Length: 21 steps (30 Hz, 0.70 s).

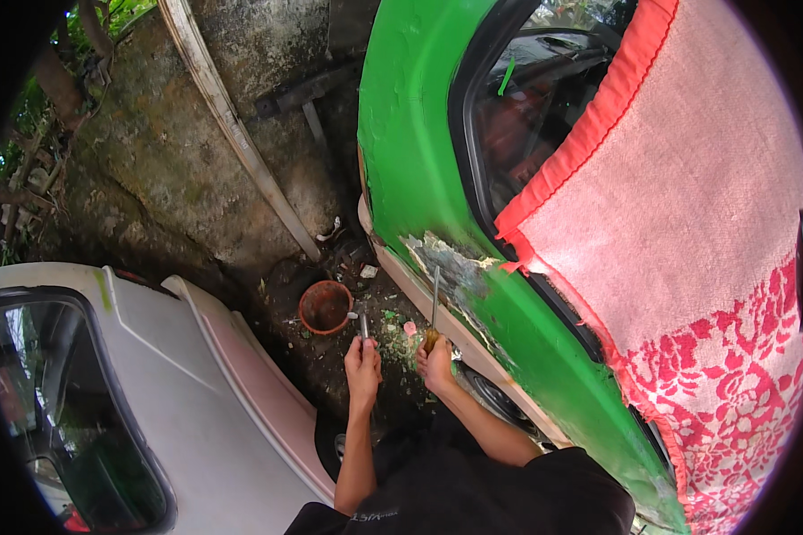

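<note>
Viewing through the head camera, I log both hands in use. Left hand: fingers wrapped in a narrow grip around a short, smooth grey metal tool; its exact kind is too small for me to tell. Right hand: fingers curled around the amber handle of a screwdriver-like tool, its straight, thin metal shaft pointing up and away from the body. The shaft overlaps the edge of a damaged patch on the green car; I cannot tell if they touch. Patch surface: rough, flaking, grey with cream edges; surrounding paint glossy and slightly wrinkled. Over the car lies a fuzzy pink towel, red floral pattern, gathered red border. On the dirt ground, beyond the left hand: a round, reddish-brown bucket. At left, a smooth white car. Writing: small pale lettering on the black shirt, distorted.
</note>
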### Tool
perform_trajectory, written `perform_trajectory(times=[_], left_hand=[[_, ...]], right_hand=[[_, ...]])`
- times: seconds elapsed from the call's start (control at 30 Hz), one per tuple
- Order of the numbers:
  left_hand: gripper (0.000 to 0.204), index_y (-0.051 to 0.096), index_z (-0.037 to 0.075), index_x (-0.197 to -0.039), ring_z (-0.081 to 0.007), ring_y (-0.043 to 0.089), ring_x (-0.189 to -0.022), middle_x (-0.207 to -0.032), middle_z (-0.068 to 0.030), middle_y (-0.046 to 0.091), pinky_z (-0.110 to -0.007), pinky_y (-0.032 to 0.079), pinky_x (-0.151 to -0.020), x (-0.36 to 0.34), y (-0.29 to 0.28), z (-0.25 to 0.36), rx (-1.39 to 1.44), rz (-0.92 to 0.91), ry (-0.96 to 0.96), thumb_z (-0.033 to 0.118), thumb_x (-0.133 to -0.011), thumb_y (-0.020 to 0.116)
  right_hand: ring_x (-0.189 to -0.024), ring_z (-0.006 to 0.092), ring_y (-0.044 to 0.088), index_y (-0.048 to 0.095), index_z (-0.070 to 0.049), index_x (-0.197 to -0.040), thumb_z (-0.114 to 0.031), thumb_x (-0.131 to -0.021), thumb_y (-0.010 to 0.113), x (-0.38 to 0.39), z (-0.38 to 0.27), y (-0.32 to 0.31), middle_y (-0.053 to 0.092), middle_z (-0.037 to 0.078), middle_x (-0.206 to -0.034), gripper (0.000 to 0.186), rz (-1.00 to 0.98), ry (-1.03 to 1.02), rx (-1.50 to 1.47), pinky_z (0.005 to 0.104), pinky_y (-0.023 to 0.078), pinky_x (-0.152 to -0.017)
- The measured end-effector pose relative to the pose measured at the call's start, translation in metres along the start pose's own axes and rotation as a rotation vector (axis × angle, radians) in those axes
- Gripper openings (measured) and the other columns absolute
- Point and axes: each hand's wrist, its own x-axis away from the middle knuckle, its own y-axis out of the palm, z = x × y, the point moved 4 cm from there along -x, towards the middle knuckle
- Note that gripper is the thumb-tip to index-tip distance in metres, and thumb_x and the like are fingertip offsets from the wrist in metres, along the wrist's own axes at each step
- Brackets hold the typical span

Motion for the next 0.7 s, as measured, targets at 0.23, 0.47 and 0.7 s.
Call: perform_trajectory(times=[0.23,0.47,0.7], left_hand=[[0.025,0.051,0.007,-0.093,-0.0027,0.031,-0.043,-0.058,0.0062,0.035,-0.022,0.025,-0.036,0.002,0.001,0.000,-0.006,0.022,-0.004,0.029,-0.105,0.045],[0.026,0.050,0.006,-0.093,-0.0028,0.031,-0.043,-0.058,0.0060,0.035,-0.022,0.026,-0.036,0.001,-0.001,0.002,0.009,-0.002,0.002,0.030,-0.105,0.045],[0.026,0.050,0.006,-0.093,-0.0029,0.031,-0.043,-0.058,0.0060,0.035,-0.022,0.026,-0.036,0.002,-0.002,0.002,-0.006,0.001,0.014,0.029,-0.104,0.046]], right_hand=[[-0.038,0.0095,0.030,0.042,-0.009,-0.066,-0.036,-0.100,0.026,-0.002,-0.022,0.013,0.036,-0.001,-0.050,0.046,-0.074,-0.067,-0.078,0.0258,0.023,-0.035],[-0.044,0.0053,0.036,0.052,-0.006,-0.118,-0.031,-0.104,0.037,0.056,-0.054,0.003,0.044,-0.001,-0.062,0.033,-0.187,-0.297,0.142,0.0219,0.031,-0.041],[-0.049,0.0028,0.041,0.038,-0.003,-0.148,-0.014,-0.102,0.047,0.088,-0.071,-0.022,0.048,-0.003,-0.066,0.048,-0.040,-0.642,0.313,0.0209,0.034,-0.044]])
